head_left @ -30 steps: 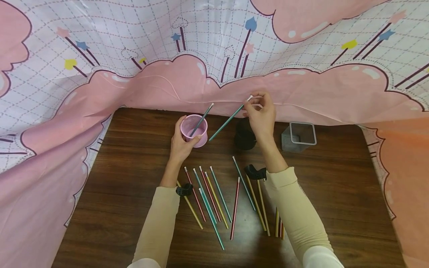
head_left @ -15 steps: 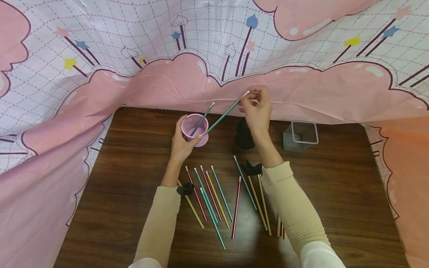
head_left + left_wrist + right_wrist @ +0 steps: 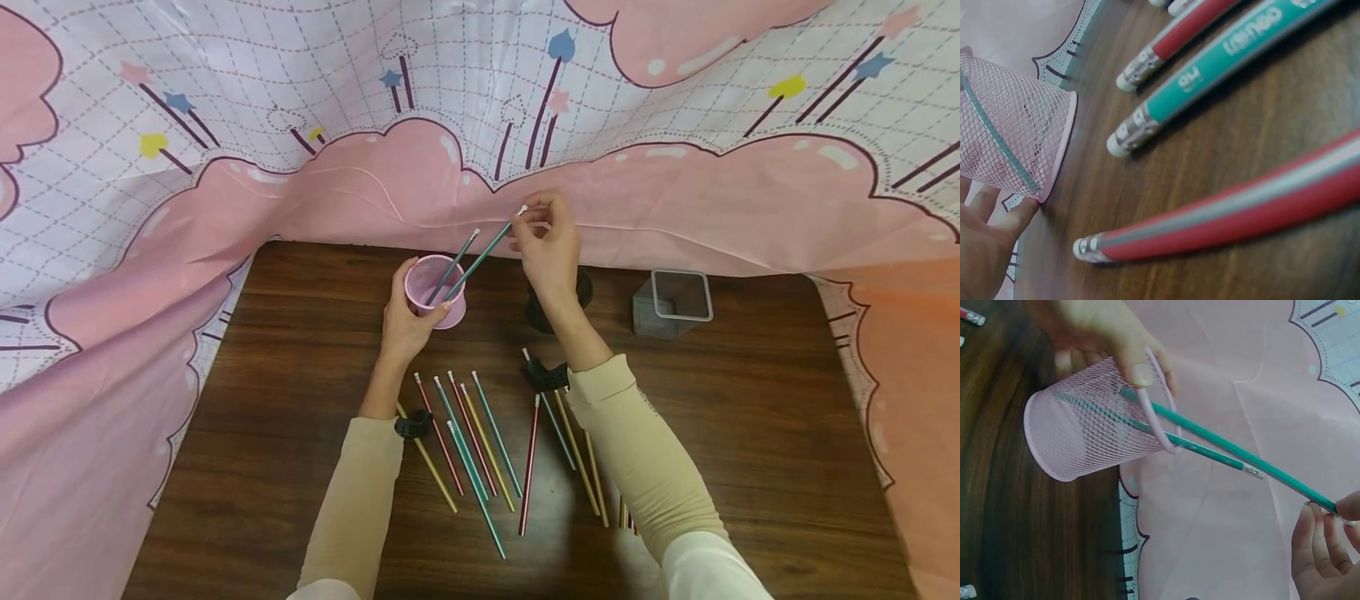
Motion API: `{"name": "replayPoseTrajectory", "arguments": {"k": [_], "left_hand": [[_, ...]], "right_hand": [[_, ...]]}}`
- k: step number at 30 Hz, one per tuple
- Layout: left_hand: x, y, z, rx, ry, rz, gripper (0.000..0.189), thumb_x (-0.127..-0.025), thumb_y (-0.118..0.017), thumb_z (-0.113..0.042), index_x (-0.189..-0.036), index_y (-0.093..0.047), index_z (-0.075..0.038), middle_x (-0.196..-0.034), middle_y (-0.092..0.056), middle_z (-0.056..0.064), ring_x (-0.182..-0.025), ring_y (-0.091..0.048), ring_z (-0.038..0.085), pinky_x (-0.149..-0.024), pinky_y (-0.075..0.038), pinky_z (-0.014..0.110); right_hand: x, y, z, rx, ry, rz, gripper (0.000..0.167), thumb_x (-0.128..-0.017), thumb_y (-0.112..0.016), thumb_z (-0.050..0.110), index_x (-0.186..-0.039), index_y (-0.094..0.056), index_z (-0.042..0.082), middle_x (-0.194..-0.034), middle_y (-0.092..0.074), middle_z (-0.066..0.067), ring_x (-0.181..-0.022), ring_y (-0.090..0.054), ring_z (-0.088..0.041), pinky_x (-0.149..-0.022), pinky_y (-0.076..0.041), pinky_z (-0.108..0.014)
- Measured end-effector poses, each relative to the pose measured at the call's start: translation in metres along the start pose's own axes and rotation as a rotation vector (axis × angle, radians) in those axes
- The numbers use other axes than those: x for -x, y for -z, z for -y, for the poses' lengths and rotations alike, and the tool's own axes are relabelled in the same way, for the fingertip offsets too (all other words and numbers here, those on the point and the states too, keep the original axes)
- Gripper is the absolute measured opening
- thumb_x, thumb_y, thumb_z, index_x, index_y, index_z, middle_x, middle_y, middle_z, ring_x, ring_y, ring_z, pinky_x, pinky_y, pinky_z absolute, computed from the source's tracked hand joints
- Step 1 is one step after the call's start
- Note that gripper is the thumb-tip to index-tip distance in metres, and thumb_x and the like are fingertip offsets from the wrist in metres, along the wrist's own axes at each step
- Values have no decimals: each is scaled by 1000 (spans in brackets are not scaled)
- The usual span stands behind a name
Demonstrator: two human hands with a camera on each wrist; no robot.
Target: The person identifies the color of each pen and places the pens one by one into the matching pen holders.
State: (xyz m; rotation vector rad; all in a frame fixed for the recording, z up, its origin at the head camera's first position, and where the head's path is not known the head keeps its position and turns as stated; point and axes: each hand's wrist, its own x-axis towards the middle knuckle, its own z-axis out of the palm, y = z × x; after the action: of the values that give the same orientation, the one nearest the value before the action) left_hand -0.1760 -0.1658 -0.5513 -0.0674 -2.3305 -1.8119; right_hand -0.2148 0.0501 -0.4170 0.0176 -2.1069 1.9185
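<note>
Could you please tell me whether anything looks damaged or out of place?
One oddity: in the left wrist view, the lowest red pencil looks bent, though the head view shows it straight, so probably lens distortion.

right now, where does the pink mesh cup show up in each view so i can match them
Head: pink mesh cup just left of centre.
Left wrist: pink mesh cup at the left edge, partly cut off.
Right wrist: pink mesh cup left of centre.
Shared landmark: the left hand holding it shows in all three.
</note>
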Motion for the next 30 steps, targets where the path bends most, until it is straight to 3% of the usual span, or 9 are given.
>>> {"name": "replayPoseTrajectory", "arguments": {"k": [6, 11, 15, 24, 30], "left_hand": [[-1, 0, 0, 4, 3, 14, 88, -77, -86, -14, -149, -37, -27, -138, -54, 13, -121, -56, 33, -95, -49, 51], [0, -1, -1, 16, 8, 19, 89, -76, -85, -11, -149, -36, -25, -139, -53, 13, -123, -56, 34, -96, -49, 51], [0, -2, -1, 15, 3, 4, 89, -76, -85, -9, -149, -37, -23, -139, -53, 12, -122, -56, 32, -96, -49, 50], [1, -4, 2, 30, -24, -1, 88, -76, -86, -9, -149, -38, -25, -141, -53, 12, -122, -56, 34, -98, -47, 52], [1, -2, -2, 30, 11, 8, 90, -76, -85, -7, -150, -35, -21, -142, -50, 16, -125, -54, 39, -98, -47, 54]], "right_hand": [[3, -1, -6, 3, 16, 64, 22, -91, -66, -2, -113, -63, -2, -92, -66, -16, -81, -70, -41, -70, -60, -44], [5, 3, -9, 70, -22, 73, 28, -89, -68, 1, -117, -68, 4, -96, -69, -13, -79, -72, -36, -69, -60, -40], [6, 8, -12, 62, -38, 83, 29, -88, -66, -2, -117, -65, 2, -95, -68, -15, -75, -71, -35, -64, -60, -36], [12, 23, -18, 104, -38, 108, 26, -89, -69, 1, -115, -69, -4, -94, -68, -21, -63, -66, -4, -65, -60, -41], [20, 34, -21, 85, -14, 141, 28, -88, -69, -4, -115, -66, -9, -94, -67, -27, -63, -65, -1, -64, -59, -45]]}}
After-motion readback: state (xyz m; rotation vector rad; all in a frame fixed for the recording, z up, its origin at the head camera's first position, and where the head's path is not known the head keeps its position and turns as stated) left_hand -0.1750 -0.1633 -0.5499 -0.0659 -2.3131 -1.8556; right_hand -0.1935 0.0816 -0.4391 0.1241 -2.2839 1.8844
